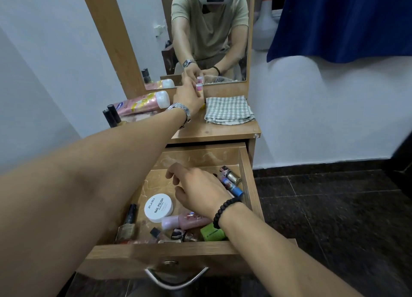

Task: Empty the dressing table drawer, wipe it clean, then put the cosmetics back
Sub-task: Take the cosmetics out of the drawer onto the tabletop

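At the centre of the frame the left hand [188,95], with a metal watch at the wrist, reaches over the wooden dressing table surface [214,130] and grips a small upright tube with a pale lilac cap [199,88] just in front of the mirror [200,29]. Left of it on the surface lies a pink tube with a broad white cap [145,101], and beside that stand two dark-capped bottles [111,115]. To the right of the hand a folded grey-and-white checked cloth [228,110] rests flat on the surface.

In the lower middle of the frame the open wooden drawer [247,174] is pulled out. The right hand [198,188], with a black bead bracelet at the wrist, hovers inside it with fingers loosely spread, holding nothing. Beneath and around it lie the cosmetics: a round white jar marked "nail polish" [158,207], a pink bottle with a pale cap [180,221], a green bottle [211,232], a brown nail-varnish bottle with a black cap [127,227] at the drawer's left, and a blue-ended tube [231,187] beside a small glass bottle [230,174] against the right wall.
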